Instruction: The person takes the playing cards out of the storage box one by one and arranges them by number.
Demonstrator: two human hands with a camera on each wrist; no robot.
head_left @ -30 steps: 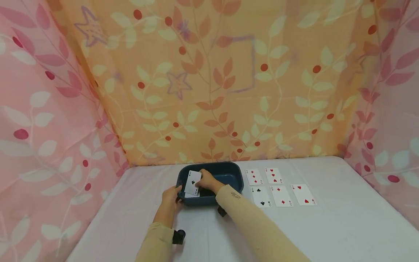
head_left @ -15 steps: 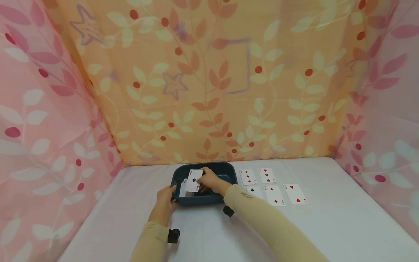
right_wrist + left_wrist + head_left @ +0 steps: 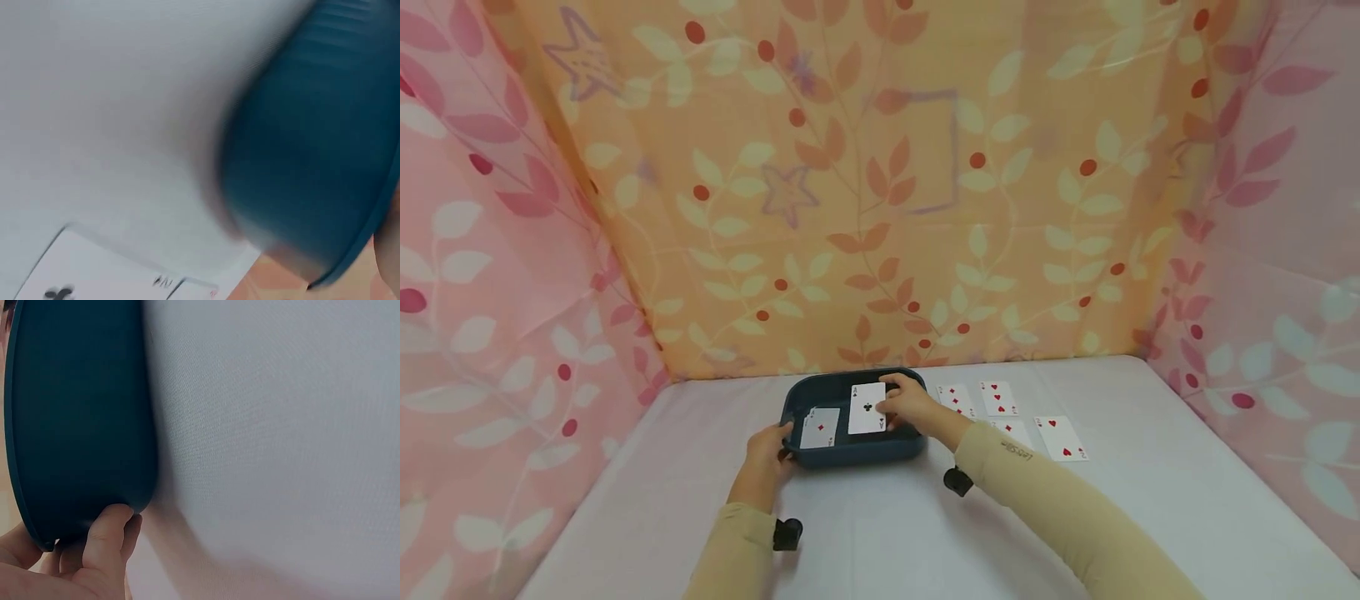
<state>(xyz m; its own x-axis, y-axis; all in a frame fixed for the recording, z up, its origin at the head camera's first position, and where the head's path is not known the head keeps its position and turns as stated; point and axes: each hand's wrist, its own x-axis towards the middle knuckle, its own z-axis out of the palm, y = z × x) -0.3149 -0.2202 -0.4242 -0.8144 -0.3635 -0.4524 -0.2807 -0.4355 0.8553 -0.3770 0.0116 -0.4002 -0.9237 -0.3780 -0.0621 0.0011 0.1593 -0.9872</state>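
Observation:
A dark blue tray [image 3: 857, 457] stands on the white-covered table. My left hand [image 3: 766, 446] grips its left end, thumb at the rim; in the left wrist view the fingers [image 3: 105, 540] curl against the outer wall. Above the tray's right half, my right hand [image 3: 917, 404] pinches the right edge of an ace of clubs [image 3: 867, 421], face up. Inside the tray at left lies a small stack of playing cards with an ace of diamonds [image 3: 821, 437] on top. The right wrist view shows mostly the tray's outer wall [image 3: 300, 162], blurred.
Face-up cards lie right of the tray: a three of diamonds [image 3: 953, 400], a three of hearts [image 3: 998, 400], a two of diamonds [image 3: 1011, 430] and a two of hearts [image 3: 1062, 439]. A clubs card [image 3: 94, 272] shows in the right wrist view. Patterned cloth [image 3: 820, 250] walls the back and sides.
My right hand has carried the ace of clubs rightward, off the stack, uncovering the ace of diamonds. The left hand keeps its grip on the tray. The whole head view has shifted slightly.

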